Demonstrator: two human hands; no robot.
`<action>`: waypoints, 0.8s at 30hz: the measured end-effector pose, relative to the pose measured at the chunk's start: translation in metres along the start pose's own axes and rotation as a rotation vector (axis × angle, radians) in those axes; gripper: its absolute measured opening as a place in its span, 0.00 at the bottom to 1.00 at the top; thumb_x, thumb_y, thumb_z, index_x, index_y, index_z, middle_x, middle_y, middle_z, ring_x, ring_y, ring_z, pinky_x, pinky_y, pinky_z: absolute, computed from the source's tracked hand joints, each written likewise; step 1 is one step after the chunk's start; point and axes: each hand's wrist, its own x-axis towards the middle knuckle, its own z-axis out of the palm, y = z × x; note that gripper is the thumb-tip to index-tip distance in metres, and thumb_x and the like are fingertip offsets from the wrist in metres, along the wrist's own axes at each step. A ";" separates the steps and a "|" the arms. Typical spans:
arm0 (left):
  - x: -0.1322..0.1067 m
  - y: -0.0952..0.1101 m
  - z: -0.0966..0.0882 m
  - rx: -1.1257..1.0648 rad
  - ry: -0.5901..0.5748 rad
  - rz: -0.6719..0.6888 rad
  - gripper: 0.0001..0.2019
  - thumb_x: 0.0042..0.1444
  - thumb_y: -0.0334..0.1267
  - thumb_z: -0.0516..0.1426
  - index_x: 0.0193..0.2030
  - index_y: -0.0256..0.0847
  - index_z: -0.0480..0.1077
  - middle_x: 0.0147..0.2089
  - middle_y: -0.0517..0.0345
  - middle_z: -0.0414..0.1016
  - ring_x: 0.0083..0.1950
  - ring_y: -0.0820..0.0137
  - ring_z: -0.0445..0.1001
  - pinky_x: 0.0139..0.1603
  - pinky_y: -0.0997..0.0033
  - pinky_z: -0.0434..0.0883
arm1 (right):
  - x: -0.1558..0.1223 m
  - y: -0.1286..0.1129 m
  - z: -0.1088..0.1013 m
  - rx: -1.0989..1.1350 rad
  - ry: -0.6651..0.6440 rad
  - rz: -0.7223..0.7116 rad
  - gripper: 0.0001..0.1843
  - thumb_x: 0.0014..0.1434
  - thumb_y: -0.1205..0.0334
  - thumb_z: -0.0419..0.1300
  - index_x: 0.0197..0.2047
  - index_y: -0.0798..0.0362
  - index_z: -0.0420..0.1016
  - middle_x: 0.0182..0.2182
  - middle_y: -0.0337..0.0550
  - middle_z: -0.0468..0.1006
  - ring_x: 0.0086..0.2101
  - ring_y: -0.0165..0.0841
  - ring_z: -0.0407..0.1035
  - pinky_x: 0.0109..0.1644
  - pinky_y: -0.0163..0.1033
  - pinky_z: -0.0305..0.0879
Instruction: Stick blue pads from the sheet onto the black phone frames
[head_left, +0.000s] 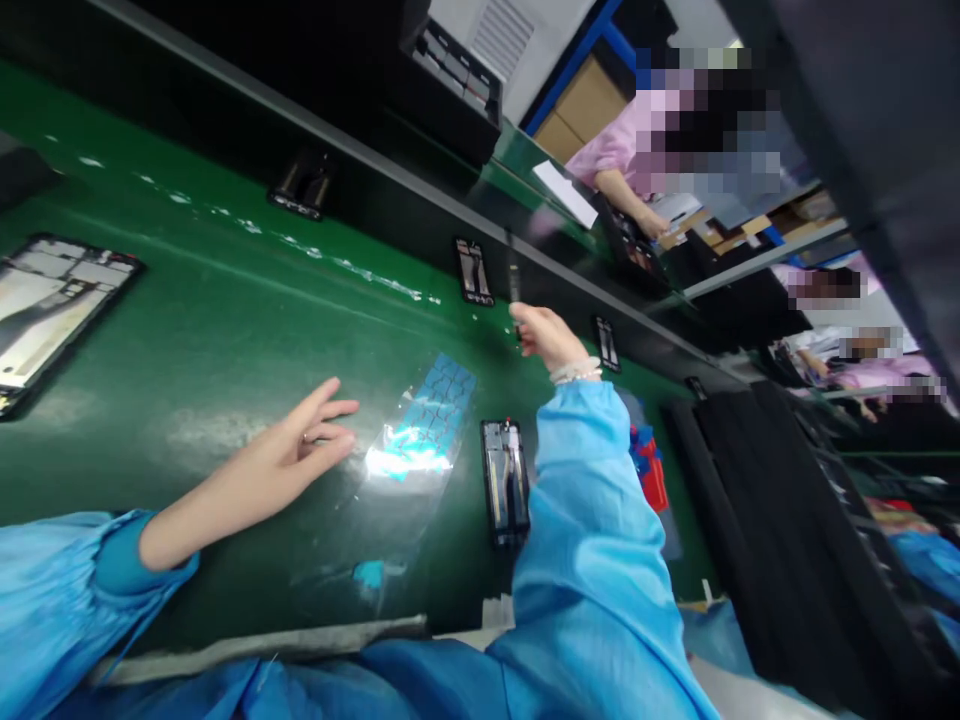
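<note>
My left hand (307,440) hovers over the green work surface with its fingers apart and nothing in them. My right hand (551,335) reaches forward, fingers pinched around a thin dark stick-like tool (514,280) that points up and away; its exact kind is unclear. Between my hands lies a clear sheet with blue cut-out stickers (442,400), shiny with glare at its near end. An opened phone body (506,485) rests beside my right forearm. Just left of the tool is another opened phone body (472,270).
A large phone frame (60,310) appears at far left, another dark one (304,185) farther back, and one more (606,343) right of my right hand. A red and blue object (649,470) and a black padded stack (757,540) stand right. Co-workers sit beyond the shelf.
</note>
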 end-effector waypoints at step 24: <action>0.029 0.020 0.016 1.123 -0.313 0.675 0.29 0.57 0.48 0.55 0.63 0.35 0.60 0.68 0.45 0.56 0.71 0.55 0.46 0.68 0.56 0.49 | -0.200 0.074 0.096 -0.216 0.060 -0.578 0.09 0.63 0.63 0.51 0.34 0.51 0.71 0.33 0.43 0.76 0.38 0.37 0.65 0.43 0.40 0.62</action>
